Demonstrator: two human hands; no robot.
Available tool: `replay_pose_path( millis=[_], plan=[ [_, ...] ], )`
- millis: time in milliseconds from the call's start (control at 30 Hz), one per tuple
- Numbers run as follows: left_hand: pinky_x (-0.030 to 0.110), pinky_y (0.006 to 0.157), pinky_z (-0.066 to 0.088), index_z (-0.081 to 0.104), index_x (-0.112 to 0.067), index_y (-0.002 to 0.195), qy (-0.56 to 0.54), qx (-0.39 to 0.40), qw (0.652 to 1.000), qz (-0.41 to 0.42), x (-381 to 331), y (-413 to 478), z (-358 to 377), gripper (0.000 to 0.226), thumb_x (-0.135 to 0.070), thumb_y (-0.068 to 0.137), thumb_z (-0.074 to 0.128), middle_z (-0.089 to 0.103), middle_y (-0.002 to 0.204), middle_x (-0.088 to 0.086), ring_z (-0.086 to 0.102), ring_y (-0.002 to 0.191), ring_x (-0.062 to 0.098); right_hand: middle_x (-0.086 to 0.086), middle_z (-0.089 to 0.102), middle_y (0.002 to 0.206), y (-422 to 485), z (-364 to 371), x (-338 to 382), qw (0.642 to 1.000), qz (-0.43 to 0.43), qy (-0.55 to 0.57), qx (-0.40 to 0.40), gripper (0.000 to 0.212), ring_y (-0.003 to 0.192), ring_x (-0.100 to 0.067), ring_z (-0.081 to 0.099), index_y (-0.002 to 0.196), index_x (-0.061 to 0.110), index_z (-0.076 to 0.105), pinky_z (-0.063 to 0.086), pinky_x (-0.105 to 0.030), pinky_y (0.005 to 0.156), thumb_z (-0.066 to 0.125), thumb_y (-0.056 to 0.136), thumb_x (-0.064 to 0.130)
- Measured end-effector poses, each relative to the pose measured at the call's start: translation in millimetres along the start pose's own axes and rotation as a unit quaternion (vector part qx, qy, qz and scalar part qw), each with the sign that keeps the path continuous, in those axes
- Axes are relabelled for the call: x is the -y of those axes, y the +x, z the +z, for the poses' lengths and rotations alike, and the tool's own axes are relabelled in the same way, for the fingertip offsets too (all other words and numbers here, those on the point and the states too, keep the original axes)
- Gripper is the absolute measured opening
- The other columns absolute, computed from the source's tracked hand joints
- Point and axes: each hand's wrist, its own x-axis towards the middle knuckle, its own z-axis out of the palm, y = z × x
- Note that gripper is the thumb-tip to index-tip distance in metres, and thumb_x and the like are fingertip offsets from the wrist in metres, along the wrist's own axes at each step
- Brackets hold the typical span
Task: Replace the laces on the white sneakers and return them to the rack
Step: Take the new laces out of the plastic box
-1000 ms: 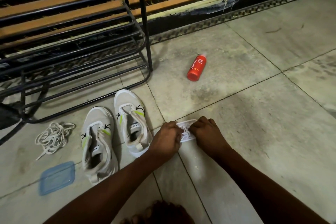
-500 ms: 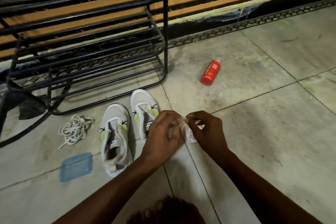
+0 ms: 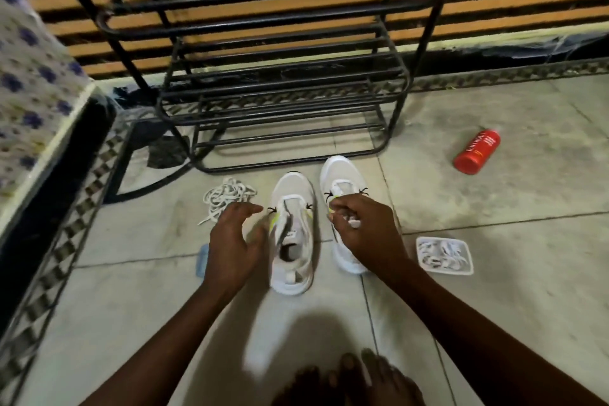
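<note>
Two white sneakers with yellow-green accents stand unlaced on the tiled floor in front of the black metal rack [image 3: 280, 82]. The left sneaker [image 3: 293, 237] lies between my hands. My left hand [image 3: 235, 241] hovers just left of it with fingers spread and holds nothing. My right hand [image 3: 362, 227] is over the right sneaker [image 3: 342, 175] and pinches a bundled white lace [image 3: 351, 221]. A small clear tray [image 3: 445, 255] with more white laces sits to the right. A loose pile of old laces [image 3: 227, 196] lies at the left.
A red bottle [image 3: 478, 151] lies on its side at the right. A blue lid [image 3: 201, 260] peeks out behind my left wrist. A patterned fabric edge [image 3: 36, 102] runs along the left. My bare foot [image 3: 356, 382] is at the bottom.
My hands left the tray and moved left over the sneakers. My right hand carries a lace bundle taken from the tray; my left hand let go and spread. The view swung left.
</note>
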Motion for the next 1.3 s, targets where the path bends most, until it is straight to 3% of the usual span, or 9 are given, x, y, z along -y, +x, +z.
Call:
replay_pose_path(
  millis=[167,300,400,500,600,700,833,1067,1300],
  plan=[
    [0.03,0.093,0.048,0.066,-0.016,0.123,0.064,0.17,0.977,-0.114,51,-10,-23,0.067,-0.026,0.057,0.066,0.064,0.122,-0.001,0.061,0.116,0.024,-0.002,0.075,0.091,-8,14,-6,0.999,-0.023,-0.023,0.042,0.019,0.089,-0.009,0.064,0.095,0.008,0.075,0.042,-0.008,0.089,0.079,0.077,0.004],
    [0.042,0.086,0.056,0.053,-0.036,0.123,0.23,0.308,0.921,-0.06,76,-15,-23,0.076,-0.053,0.052,0.075,0.054,0.125,-0.012,0.056,0.121,0.02,0.001,0.074,0.092,-12,16,-12,0.998,-0.011,-0.024,0.065,0.017,0.089,-0.011,0.068,0.096,0.011,0.075,0.048,-0.017,0.087,0.078,0.08,0.008],
    [0.037,0.074,0.053,0.048,-0.036,0.103,0.289,0.304,0.907,-0.04,74,-13,-18,0.055,-0.048,0.052,0.067,0.047,0.105,-0.014,0.06,0.104,0.02,0.003,0.074,0.092,-10,15,-11,0.997,0.001,-0.034,0.072,0.015,0.088,-0.011,0.069,0.095,0.012,0.075,0.047,-0.015,0.087,0.077,0.08,0.011],
    [0.039,0.082,0.054,0.048,-0.039,0.131,0.295,0.284,0.912,-0.036,69,-8,-20,0.079,-0.053,0.055,0.065,0.053,0.124,-0.009,0.061,0.11,0.026,0.005,0.074,0.092,-9,13,-11,0.997,0.005,-0.028,0.069,0.016,0.087,-0.007,0.067,0.094,0.013,0.075,0.041,-0.005,0.087,0.073,0.079,0.017],
    [0.044,0.087,0.057,0.043,-0.029,0.147,0.169,0.192,0.966,-0.048,54,1,-25,0.094,-0.057,0.059,0.061,0.055,0.134,0.003,0.062,0.112,0.033,0.006,0.073,0.09,-11,12,-12,0.999,0.005,-0.015,0.05,0.018,0.084,0.003,0.063,0.096,0.014,0.076,0.042,-0.005,0.082,0.079,0.079,0.01],
    [0.042,0.092,0.058,0.048,-0.03,0.145,0.001,0.121,0.992,-0.03,28,17,-25,0.085,-0.037,0.066,0.078,0.053,0.134,-0.002,0.063,0.113,0.02,0.007,0.071,0.091,-9,9,-9,0.999,-0.008,0.003,0.035,0.024,0.083,-0.003,0.064,0.099,0.014,0.075,0.052,-0.02,0.078,0.082,0.077,0.009],
    [0.026,0.097,0.056,0.053,-0.026,0.144,-0.162,0.094,0.982,-0.001,-22,35,-19,0.078,-0.01,0.076,0.088,0.057,0.133,-0.002,0.067,0.111,0.011,0.008,0.07,0.105,-2,-2,2,0.996,-0.032,0.048,0.067,0.039,0.091,-0.001,0.064,0.113,0.014,0.072,0.053,-0.021,0.08,0.081,0.076,0.023],
    [0.045,0.105,0.053,0.05,-0.011,0.14,-0.336,0.144,0.931,0.011,-92,46,13,0.068,-0.004,0.081,0.084,0.057,0.137,0.012,0.065,0.122,0.03,0.01,0.063,0.136,1,-40,4,0.955,0.127,0.213,0.162,0.071,0.124,-0.003,0.06,0.14,0.024,0.056,0.051,-0.029,0.103,0.086,0.076,0.025],
    [0.044,0.104,0.052,0.048,-0.004,0.132,-0.353,0.211,0.911,0.042,-131,41,64,0.065,0.008,0.078,0.083,0.057,0.134,0.015,0.062,0.125,0.032,-0.004,0.073,0.119,-4,-96,-27,0.938,0.193,0.27,0.097,0.067,0.111,-0.017,0.07,0.122,0.022,0.065,0.058,-0.036,0.091,0.092,0.061,0.014]
  ],
)
